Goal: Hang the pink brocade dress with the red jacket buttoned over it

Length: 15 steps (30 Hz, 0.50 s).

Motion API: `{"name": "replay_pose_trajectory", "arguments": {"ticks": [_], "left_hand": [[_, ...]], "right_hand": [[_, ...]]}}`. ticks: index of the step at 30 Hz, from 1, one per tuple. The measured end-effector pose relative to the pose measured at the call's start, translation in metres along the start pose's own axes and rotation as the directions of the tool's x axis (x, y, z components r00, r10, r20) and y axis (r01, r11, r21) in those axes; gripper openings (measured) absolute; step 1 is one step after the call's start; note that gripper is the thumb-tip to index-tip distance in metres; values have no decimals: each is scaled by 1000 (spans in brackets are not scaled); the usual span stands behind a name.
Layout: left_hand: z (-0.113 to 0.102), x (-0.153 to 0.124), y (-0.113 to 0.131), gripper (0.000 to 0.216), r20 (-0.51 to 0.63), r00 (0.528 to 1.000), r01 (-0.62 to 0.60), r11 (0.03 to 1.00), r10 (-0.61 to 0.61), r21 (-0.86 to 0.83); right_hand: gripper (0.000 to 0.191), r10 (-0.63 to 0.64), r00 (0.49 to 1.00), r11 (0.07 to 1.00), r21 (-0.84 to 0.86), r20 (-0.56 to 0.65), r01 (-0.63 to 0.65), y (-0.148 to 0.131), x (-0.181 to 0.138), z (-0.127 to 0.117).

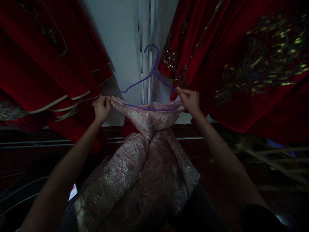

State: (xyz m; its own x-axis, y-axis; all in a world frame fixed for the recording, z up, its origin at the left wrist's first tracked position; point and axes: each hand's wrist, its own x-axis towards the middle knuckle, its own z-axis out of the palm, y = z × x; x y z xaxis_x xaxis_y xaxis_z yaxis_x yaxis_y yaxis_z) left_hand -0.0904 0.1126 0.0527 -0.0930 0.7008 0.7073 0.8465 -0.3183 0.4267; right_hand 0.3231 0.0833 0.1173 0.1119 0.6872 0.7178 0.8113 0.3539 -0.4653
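A pale pink brocade dress (154, 164) with shiny gold threads spreads from the middle of the view down toward my lap. My left hand (101, 108) pinches the left end of its top edge. At the opposite end, my right hand (190, 100) is closed on the dress's other upper corner, close to the hanger's right arm. A purple wire hanger (140, 83) sits inside the neckline, its hook pointing up and free of any rail. The top edge is stretched between my hands.
Red garments hang on both sides: one with pale piping (55, 64) at left, one with gold sequins (241, 71) at right. Behind the hanger stands a pale wall (116, 38) with vertical pipes. Wooden slats (277, 161) show at lower right.
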Motion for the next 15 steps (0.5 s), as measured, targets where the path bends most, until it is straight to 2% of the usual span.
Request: {"name": "replay_pose_trajectory", "arguments": {"ticks": [5, 8, 11, 15], "left_hand": [[-1, 33, 41, 26, 4, 988, -156, 988, 156, -1], [4, 51, 75, 26, 92, 959, -266, 963, 268, -33], [13, 60, 96, 30, 196, 937, -265, 954, 289, -140], [18, 54, 93, 34, 215, 946, -197, 958, 241, -207]], "right_hand": [[63, -15, 1000, 1000, -27, 19, 16, -5, -1, -2], [61, -28, 1000, 998, -49, 12, 28, -10, 6, 0], [60, -23, 1000, 999, -48, -9, 23, -19, 15, 9], [60, 9, 1000, 1000, -28, 16, -9, -39, 15, 23]]}}
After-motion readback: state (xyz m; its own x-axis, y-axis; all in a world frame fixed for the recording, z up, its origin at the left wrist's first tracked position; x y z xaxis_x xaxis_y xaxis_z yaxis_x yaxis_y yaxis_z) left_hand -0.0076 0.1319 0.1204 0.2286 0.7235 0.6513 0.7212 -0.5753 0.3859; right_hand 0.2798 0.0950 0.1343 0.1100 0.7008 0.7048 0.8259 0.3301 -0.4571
